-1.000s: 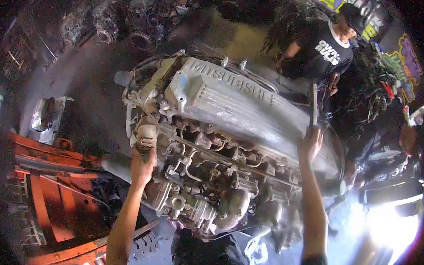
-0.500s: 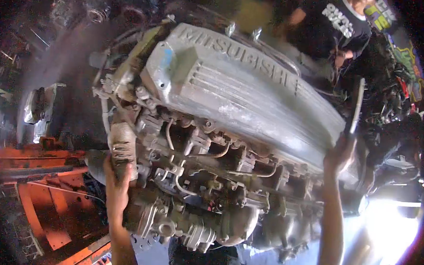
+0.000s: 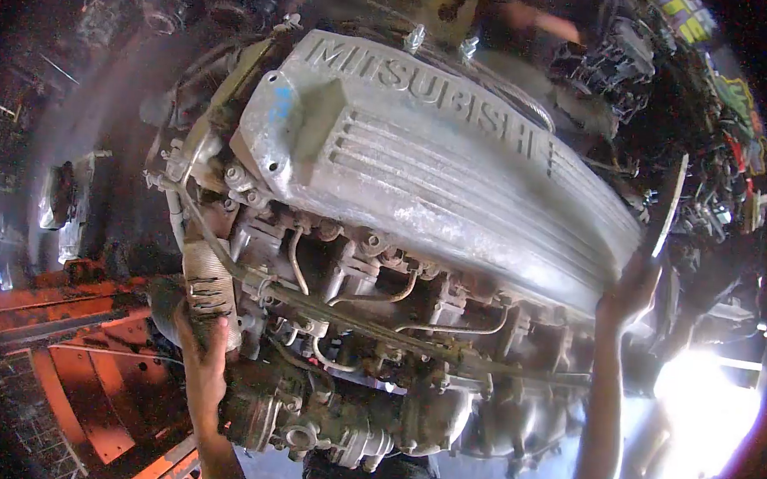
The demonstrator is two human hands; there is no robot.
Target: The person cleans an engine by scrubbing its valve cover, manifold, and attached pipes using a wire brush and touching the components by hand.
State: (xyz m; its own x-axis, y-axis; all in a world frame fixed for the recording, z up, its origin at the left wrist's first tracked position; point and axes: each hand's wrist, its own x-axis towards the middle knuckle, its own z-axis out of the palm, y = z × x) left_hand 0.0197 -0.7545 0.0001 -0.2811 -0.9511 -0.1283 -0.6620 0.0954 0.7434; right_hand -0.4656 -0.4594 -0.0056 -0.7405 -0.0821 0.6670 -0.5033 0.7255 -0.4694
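Note:
A large engine fills the middle of the head view, its grey metal cover (image 3: 457,165) cast with MITSUBISHI lettering. At its left end, my left hand (image 3: 202,356) is closed around the lower part of a ribbed tan cylinder (image 3: 210,287), thumb on the near side. My right hand (image 3: 630,291) is raised beside the right end of the cover. It is closed on a long, thin, light-coloured strip (image 3: 673,207) that points upward; its exact kind is unclear. A dark hose (image 3: 379,326) runs across the engine's side, over thin metal pipes (image 3: 457,328).
Orange metal framework (image 3: 89,389) stands at lower left. Another person's blurred arm (image 3: 542,22) shows beyond the engine at top. Dark machine parts (image 3: 627,61) crowd the upper right. Strong light glares at lower right.
The other person's black-shirted torso has left view at upper right. The dark hose now lies across the engine's side. My right hand and the strip have shifted slightly right in view.

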